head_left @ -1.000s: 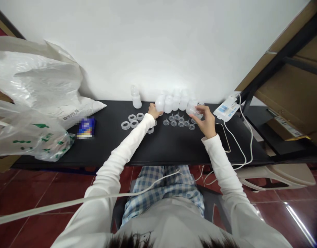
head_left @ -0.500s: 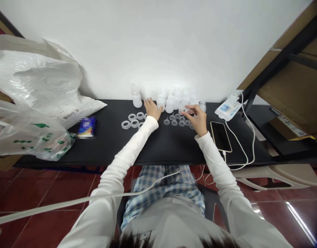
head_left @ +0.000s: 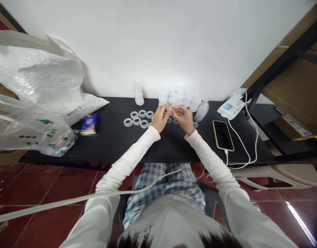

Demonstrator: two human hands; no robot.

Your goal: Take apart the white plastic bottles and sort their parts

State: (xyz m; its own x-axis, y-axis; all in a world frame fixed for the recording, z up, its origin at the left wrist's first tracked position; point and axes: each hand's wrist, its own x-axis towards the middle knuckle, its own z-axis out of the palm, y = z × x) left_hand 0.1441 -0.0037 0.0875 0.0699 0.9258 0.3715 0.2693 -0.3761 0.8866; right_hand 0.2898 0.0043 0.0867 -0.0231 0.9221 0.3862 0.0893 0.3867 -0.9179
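My left hand (head_left: 160,117) and my right hand (head_left: 182,117) meet over the middle of the table, fingertips closed on a small clear piece (head_left: 169,108). Fingers cover most of it, so I cannot make out its exact shape. White baby bottles (head_left: 195,103) stand in a cluster behind the hands. Clear teats (head_left: 176,121) lie below and between them, partly hidden. To the left of my left hand are several translucent bottle rings (head_left: 136,121). A stack of clear domed caps (head_left: 202,111) leans at the right.
One bottle with a clear cap (head_left: 138,93) stands apart near the wall. A phone (head_left: 223,135) on a charging cable and a white power strip (head_left: 231,105) lie at the right. Plastic bags (head_left: 42,79) and a blue packet (head_left: 89,124) occupy the left.
My right hand has moved left from beside the clear caps. My left hand has left the bottles and come nearer me and right, and both now hold the small clear piece.
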